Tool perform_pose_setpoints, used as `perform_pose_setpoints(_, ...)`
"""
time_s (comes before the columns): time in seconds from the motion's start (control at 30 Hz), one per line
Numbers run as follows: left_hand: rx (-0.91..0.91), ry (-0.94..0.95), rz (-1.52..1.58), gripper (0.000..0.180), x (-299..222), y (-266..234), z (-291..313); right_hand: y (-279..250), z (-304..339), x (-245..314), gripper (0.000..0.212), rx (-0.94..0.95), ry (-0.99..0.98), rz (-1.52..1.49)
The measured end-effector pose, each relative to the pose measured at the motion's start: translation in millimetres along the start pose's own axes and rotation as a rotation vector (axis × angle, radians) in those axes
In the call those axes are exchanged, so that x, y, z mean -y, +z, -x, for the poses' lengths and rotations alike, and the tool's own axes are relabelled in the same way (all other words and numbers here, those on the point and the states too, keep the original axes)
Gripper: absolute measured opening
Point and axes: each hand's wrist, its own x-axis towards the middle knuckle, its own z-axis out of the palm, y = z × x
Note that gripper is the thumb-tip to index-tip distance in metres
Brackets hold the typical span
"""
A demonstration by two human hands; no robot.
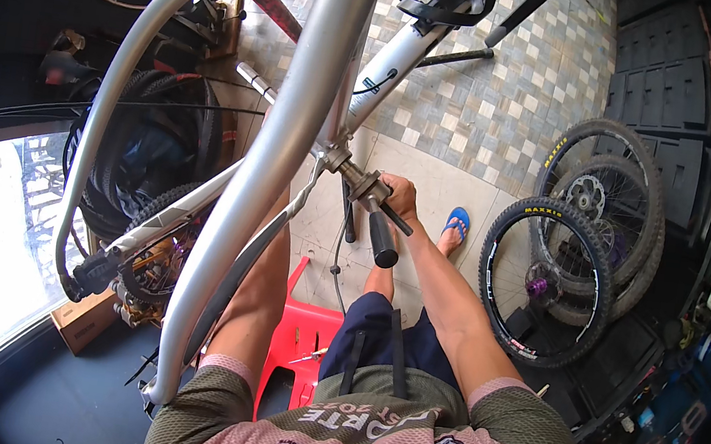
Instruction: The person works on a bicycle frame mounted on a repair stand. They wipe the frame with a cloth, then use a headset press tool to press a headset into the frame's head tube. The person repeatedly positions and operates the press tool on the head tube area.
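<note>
A silver bicycle frame (283,123) hangs close in front of me, its thick curved tube crossing the view. At the frame's lower joint sits a metal bike-frame tool (365,185) with a stepped round body and a black-gripped handle (383,240). My right hand (398,195) is closed at the tool's far side; its fingers are partly hidden by the tool body. Behind the thick tube, my left forearm reaches upward; the tube hides that hand and its fingers. A silver rod (255,81) sticks out left of the tube.
A red plastic stool (292,326) stands below the frame, with a small tool on it. Several wheels with knobby tyres (493,267) lean at right beside black drawers (660,91). Tyres (206,126) hang at left. A cardboard box (85,321) sits on the lower left floor.
</note>
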Motion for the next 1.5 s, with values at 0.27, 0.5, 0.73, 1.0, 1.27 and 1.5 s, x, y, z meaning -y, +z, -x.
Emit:
perform_pose_setpoints(0.27, -0.02, -0.014, 0.019, 0.014, -1, 9, 12, 13, 13, -7, 0.035, 0.099, 0.117, -0.236)
perform_pose_setpoints(0.5, 0.022, 0.016, 0.051, 0.015, 0, 17, 19, 12, 27, 7, 0.019, 0.19, 0.221, -0.508)
perform_pose_setpoints(0.73, -0.027, 0.027, -0.062, 0.019, -3, 13, 14, -2, 44, 12, 0.057, 0.165, 0.361, -0.839)
perform_pose_setpoints(1.0, -0.094, -0.229, -0.027, 0.053, -7, 34, 31, 28, 32, 26, 0.042, -0.27, 0.888, -1.957)
perform_pose_setpoints(1.27, 0.013, -0.228, -0.071, 0.043, 2, 30, 4, 53, -5, -52, 0.018, -0.392, 0.564, -1.218)
perform_pose_setpoints(1.5, 0.029, -0.181, -0.113, 0.055, 4, 18, 11, -102, -42, 90, 0.014, -0.287, 0.197, -1.255)
